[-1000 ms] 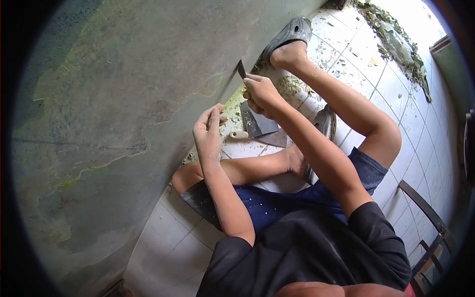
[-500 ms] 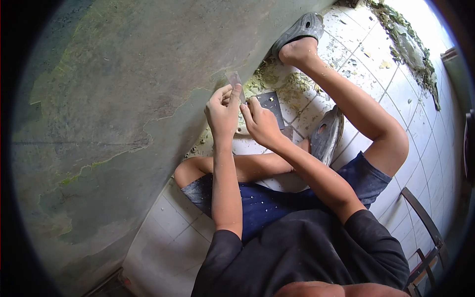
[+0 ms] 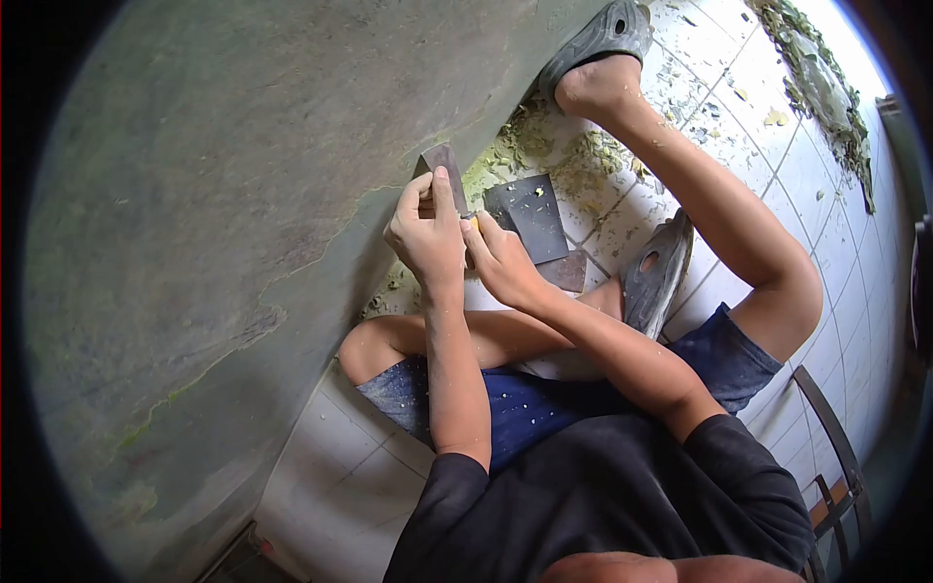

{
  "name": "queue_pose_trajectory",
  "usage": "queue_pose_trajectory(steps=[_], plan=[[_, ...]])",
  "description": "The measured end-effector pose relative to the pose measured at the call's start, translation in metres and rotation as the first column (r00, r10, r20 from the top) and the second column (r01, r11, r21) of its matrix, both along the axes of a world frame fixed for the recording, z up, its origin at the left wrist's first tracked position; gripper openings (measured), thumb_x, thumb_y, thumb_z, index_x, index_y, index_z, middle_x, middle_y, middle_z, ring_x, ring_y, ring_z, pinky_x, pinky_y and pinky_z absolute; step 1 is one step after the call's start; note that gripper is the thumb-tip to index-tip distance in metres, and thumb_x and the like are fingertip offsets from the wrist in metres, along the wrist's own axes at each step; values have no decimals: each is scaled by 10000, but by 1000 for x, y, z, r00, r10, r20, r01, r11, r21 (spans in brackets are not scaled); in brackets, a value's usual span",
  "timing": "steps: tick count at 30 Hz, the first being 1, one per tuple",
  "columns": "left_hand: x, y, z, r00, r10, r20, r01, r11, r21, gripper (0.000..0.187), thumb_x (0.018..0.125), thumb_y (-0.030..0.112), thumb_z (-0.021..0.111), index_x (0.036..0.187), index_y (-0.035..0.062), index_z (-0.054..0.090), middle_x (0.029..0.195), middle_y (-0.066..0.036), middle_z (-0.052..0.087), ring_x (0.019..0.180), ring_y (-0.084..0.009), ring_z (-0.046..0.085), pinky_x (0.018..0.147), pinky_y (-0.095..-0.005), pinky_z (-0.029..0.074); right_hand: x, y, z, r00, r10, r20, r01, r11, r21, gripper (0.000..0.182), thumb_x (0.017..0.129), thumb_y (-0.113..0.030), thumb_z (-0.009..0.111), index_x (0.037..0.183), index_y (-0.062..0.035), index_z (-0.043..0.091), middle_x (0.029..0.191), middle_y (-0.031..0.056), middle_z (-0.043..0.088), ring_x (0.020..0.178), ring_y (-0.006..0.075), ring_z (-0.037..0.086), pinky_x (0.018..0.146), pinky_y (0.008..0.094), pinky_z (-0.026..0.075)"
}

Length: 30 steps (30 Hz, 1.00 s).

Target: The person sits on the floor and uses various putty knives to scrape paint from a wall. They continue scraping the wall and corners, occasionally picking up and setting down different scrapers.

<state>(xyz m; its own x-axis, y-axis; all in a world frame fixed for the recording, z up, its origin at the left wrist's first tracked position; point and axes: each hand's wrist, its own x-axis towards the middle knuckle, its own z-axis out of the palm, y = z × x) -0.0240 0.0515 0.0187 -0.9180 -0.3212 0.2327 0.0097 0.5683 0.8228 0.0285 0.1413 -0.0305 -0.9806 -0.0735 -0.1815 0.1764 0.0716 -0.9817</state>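
A scraper with a flat, greyish blade [image 3: 443, 159] lies against the peeling wall [image 3: 243, 194], its tip touching or very near the paint. My left hand [image 3: 430, 233] is closed on the blade, thumb on its upper face and fingers curled beside it. Just to the right, my right hand [image 3: 505, 260] grips the lower end, where a bit of yellow shows; most of the handle is hidden by the fingers. Beyond my right hand, a dark square sheet [image 3: 537, 222], possibly sandpaper, rests on the floor, with a brownish piece [image 3: 566, 270] partly beneath it.
Greenish paint flakes [image 3: 525, 141] litter the white tiled floor [image 3: 724, 185] along the wall. A long heap of debris [image 3: 826, 92] lies at the far right. My legs and grey clogs [image 3: 658, 275] frame the work spot. A dark metal frame [image 3: 831, 428] stands at the right.
The blade has swung from edge-on to showing its broad face. Both hands have shifted slightly left and down, and the dark sheet shows more. The whole view has shifted a little.
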Motion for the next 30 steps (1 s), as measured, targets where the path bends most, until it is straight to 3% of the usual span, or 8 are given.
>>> queue_pose_trajectory(steps=[6, 12, 14, 18, 20, 30], plan=[[-2, 3, -4, 1000, 7, 4, -7, 1000, -1, 232, 950, 190, 722, 903, -37, 729, 738, -70, 713, 644, -109, 635, 609, -284, 514, 6, -9, 2, 999, -47, 15, 47, 999, -14, 324, 1058, -277, 483, 996, 41, 497, 740, 329, 609, 722, 535, 604, 609, 582, 438], [-8, 6, -4, 1000, 20, -5, -20, 1000, 21, 241, 951, 196, 722, 900, -39, 725, 735, -57, 700, 646, -100, 615, 613, -276, 504, 4, -15, 9, 993, -120, -20, 122, 983, 138, 311, 1042, -267, 506, 959, 32, 510, 712, 333, 605, 704, 535, 606, 617, 588, 458], [-12, 8, -8, 997, -2, -79, 0, 1000, -26, 199, 946, 179, 708, 873, -5, 725, 742, -109, 719, 633, -206, 684, 600, -339, 520, -1, -11, 11, 990, -135, -44, 141, 976, 169, 314, 1038, -269, 513, 940, 29, 517, 709, 332, 605, 703, 536, 606, 622, 592, 459], [-13, 9, -7, 998, -3, -71, 1, 1000, -27, 200, 950, 181, 706, 872, -2, 725, 732, -100, 713, 626, -202, 674, 602, -342, 516, -2, -6, 10, 993, -115, -16, 116, 979, 165, 316, 1033, -268, 521, 932, 31, 518, 697, 333, 603, 689, 538, 604, 607, 587, 461], [-10, 10, -2, 1000, -3, -29, 4, 1000, 29, 258, 960, 208, 716, 897, -42, 724, 720, -43, 689, 640, -85, 596, 601, -273, 493, 1, -8, 8, 992, -120, -37, 124, 980, 156, 315, 1032, -267, 524, 933, 32, 519, 692, 334, 600, 683, 539, 603, 602, 586, 460], [-11, 11, -6, 998, 34, -45, -35, 999, -31, 258, 957, 197, 718, 881, -50, 719, 682, -29, 662, 619, -77, 576, 592, -273, 490, -2, -4, 8, 989, -132, -69, 142, 977, 158, 314, 1025, -254, 532, 927, 45, 535, 688, 341, 595, 679, 538, 604, 604, 593, 456]])
